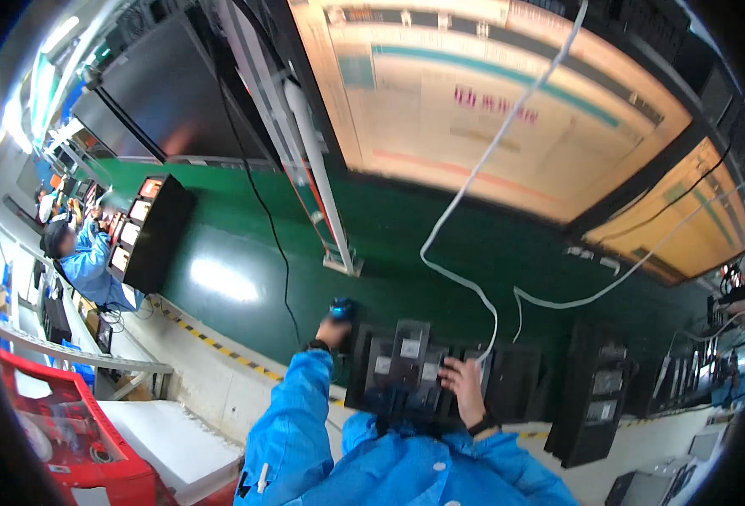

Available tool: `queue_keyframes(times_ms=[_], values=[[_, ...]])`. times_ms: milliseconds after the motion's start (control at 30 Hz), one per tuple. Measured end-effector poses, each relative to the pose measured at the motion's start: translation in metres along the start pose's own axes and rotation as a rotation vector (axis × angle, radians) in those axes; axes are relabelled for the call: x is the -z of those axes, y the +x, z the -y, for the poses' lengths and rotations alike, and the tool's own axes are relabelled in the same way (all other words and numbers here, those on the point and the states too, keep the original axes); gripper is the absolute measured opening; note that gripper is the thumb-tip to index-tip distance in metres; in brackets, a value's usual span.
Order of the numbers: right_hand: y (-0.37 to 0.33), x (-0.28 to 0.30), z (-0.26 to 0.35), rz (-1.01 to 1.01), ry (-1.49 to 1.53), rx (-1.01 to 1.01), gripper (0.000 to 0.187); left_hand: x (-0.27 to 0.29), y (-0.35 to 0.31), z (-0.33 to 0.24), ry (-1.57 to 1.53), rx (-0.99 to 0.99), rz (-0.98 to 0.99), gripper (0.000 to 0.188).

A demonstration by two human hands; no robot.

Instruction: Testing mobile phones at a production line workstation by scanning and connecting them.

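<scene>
My left hand (333, 331) reaches forward over the green bench, blurred. Its fingers appear closed around a small dark object with a blue shine (340, 309), whose kind I cannot make out. In front of my body lies a black tray (357, 371) holding several flat black devices (408, 352) with pale labels. My right hand (467, 390) rests at the tray's right part, fingers stretched and apart, beside the devices. A white cable (488, 304) comes down to just beyond these fingers; its end is hard to see, and I cannot tell whether they touch it.
Large lit screens (491, 110) stand along the bench's far side. A black case with lit small screens (140, 221) is at left, near a person in blue (94, 261). Another black rack (592, 396) stands at right. A red bin (94, 447) is lower left; a black cable (271, 223) crosses the bench.
</scene>
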State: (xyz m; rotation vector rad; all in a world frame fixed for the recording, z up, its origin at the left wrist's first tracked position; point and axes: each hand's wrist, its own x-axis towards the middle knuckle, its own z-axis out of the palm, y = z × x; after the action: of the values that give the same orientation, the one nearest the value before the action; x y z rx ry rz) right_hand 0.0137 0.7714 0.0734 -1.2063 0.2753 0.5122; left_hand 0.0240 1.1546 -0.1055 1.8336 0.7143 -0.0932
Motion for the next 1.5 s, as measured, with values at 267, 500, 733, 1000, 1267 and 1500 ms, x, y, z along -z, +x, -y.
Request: queue_keyframes(times_ms=[267, 500, 733, 1000, 1267, 1500], values=[[0.021, -0.018, 0.000, -0.046, -0.095, -0.063, 0.056, 0.005, -0.184, -0.172, -0.182, -0.066, 0.084, 0.033], [0.044, -0.032, -0.023, -0.105, -0.235, 0.080, 0.024, -0.048, -0.222, -0.159, 0.012, -0.125, 0.168, 0.041], [0.061, -0.021, -0.042, -0.135, -0.331, 0.350, 0.031, -0.036, -0.220, -0.170, -0.028, -0.144, 0.210, 0.041], [0.054, -0.023, -0.039, -0.091, -0.629, 0.357, 0.038, -0.006, -0.100, -0.083, 0.151, -0.174, -0.357, 0.035], [0.022, -0.027, -0.021, -0.017, -0.139, 0.184, 0.039, -0.038, -0.128, -0.165, 0.089, -0.712, -0.478, 0.038], [0.015, -0.022, -0.006, -0.068, 0.054, 0.292, 0.022, -0.078, -0.179, -0.201, -0.387, -0.379, 0.381, 0.027]])
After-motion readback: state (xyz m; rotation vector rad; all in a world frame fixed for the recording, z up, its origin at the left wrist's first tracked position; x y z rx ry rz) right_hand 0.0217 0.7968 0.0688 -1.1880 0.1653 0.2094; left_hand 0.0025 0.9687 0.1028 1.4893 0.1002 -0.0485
